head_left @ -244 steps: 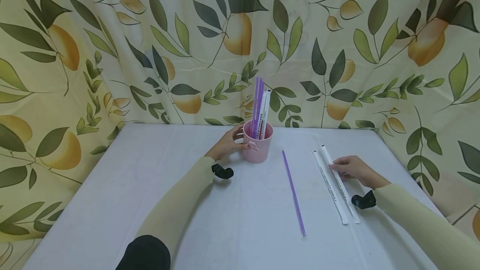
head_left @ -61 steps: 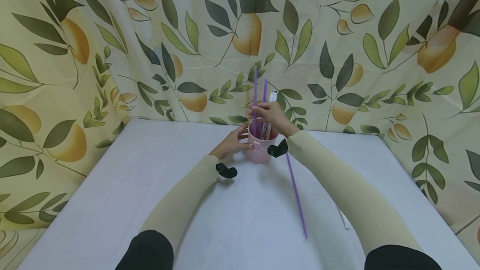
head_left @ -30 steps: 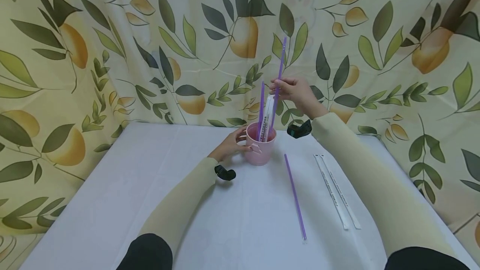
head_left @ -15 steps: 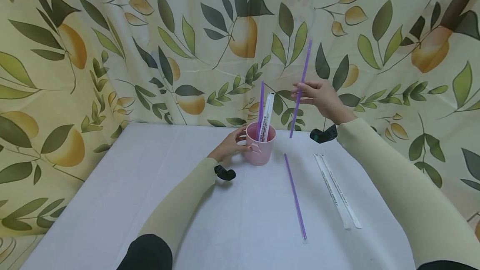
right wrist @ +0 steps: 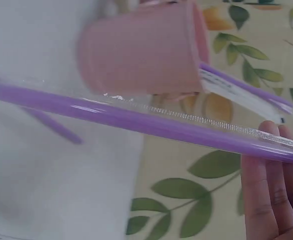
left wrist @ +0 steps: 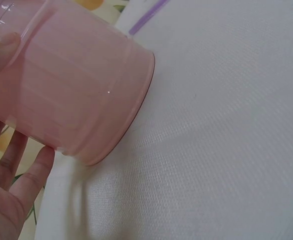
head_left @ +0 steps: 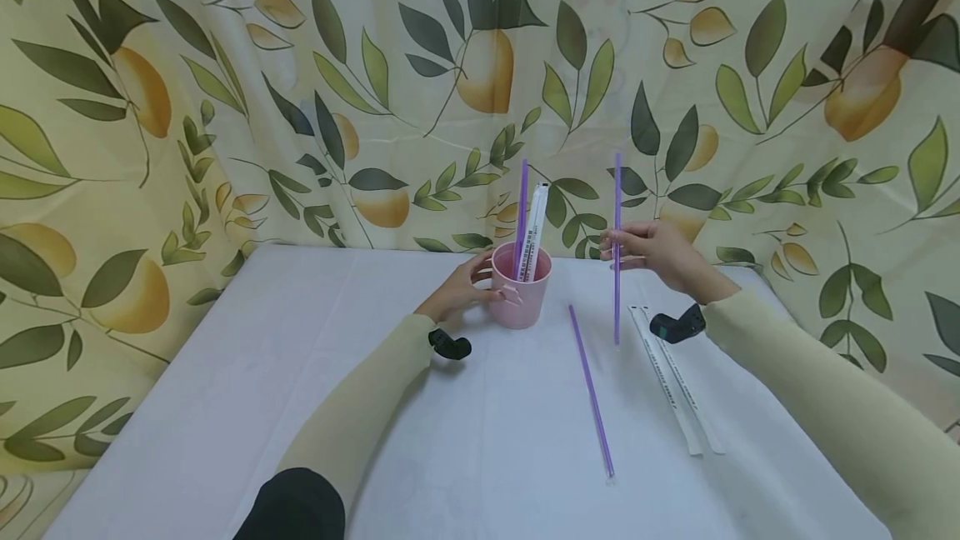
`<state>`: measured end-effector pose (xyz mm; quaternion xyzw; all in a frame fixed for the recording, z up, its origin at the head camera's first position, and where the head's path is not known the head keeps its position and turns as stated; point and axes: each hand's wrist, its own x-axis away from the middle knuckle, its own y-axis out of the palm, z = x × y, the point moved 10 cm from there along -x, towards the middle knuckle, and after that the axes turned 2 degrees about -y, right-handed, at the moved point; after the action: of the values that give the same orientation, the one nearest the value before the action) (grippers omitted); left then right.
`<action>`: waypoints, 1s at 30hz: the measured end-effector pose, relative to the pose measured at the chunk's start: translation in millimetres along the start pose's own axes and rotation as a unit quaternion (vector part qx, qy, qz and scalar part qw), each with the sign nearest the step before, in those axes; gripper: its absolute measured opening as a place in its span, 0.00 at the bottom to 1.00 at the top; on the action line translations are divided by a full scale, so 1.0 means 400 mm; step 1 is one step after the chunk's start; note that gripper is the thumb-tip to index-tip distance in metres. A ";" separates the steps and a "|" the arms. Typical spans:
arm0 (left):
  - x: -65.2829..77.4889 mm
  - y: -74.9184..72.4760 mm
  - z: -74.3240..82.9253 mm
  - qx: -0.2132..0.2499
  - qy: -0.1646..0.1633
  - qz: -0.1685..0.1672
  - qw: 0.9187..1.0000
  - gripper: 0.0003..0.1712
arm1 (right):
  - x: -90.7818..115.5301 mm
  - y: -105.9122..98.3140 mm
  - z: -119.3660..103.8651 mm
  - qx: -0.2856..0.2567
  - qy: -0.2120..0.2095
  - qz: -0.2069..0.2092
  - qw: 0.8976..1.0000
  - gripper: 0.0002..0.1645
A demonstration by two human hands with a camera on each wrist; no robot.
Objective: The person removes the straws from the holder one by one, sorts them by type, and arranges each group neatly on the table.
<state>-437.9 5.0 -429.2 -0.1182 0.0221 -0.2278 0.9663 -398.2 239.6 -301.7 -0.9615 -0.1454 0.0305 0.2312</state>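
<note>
My left hand [head_left: 465,286] grips the side of a pink plastic cup [head_left: 520,307], thumb on one side and fingers on the other. In the cup stand a purple straw [head_left: 522,198] and white paper-wrapped straws [head_left: 534,232]. Right of the cup, my right hand [head_left: 663,255] pinches another purple straw [head_left: 617,290], held upright. Seen from the right wrist, this straw [right wrist: 136,122] has a clear film sleeve; the thumb is hidden there. One more purple straw [head_left: 592,394] lies on the table beneath, and two white-wrapped straws [head_left: 667,382] lie side by side further right.
A white cloth covers the table [head_left: 225,407]. Behind it hangs a curtain [head_left: 337,65] with a fruit and leaf print. Both wrists wear a black camera strap [head_left: 450,346].
Since the earliest frame, my right hand has left the white-wrapped straws and drawn a purple straw from the cup. It then carried that straw right and lowered it. My left hand stays on the cup.
</note>
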 end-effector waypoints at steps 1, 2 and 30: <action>0.000 0.001 0.000 0.001 -0.001 0.000 1.000 0.48 | 0.008 0.008 0.017 0.000 0.009 -0.005 1.000 0.27; 0.000 0.001 0.000 0.001 -0.001 0.000 1.000 0.48 | 0.016 0.015 0.034 0.002 0.018 -0.009 1.000 0.28; 0.005 0.001 -0.003 0.002 -0.022 0.010 1.000 0.48 | 0.104 0.173 0.312 0.000 0.149 -0.056 0.987 0.23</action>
<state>-436.2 4.4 -430.2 -0.1211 0.0017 -0.2158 0.9689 -355.9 247.2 -443.8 -0.9456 -0.1630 -0.1260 0.2519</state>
